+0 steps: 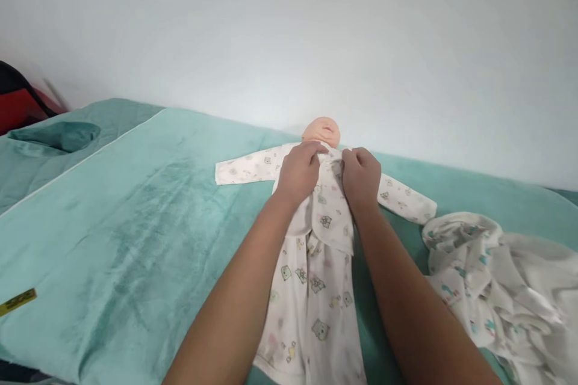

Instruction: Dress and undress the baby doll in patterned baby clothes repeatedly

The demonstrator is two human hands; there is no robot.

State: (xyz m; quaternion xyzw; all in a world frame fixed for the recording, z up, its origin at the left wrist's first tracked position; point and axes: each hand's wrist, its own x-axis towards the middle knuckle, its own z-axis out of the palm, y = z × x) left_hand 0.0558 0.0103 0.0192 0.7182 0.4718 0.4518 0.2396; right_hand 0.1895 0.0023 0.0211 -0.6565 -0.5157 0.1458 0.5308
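A baby doll (321,130) lies on its back, its head toward the wall. It wears a white baby shirt (326,216) printed with small animals, the sleeves stretched out to both sides. Below the shirt, matching baby pants (318,313) run toward me. My left hand (298,173) is closed at the shirt's neckline just under the doll's head, its fingertips partly hidden. On the other side of the front opening, my right hand (362,175) pinches the shirt's upper edge near the shoulder. The doll's arms and body are covered by the clothes.
A teal velvety cover (149,240) spreads over the bed against a white wall (289,42). Crumpled white printed cloth (487,277) lies at the right. At the left are a yellow strip (18,302), a teal bunched cloth (67,135) and a red and black item (20,102).
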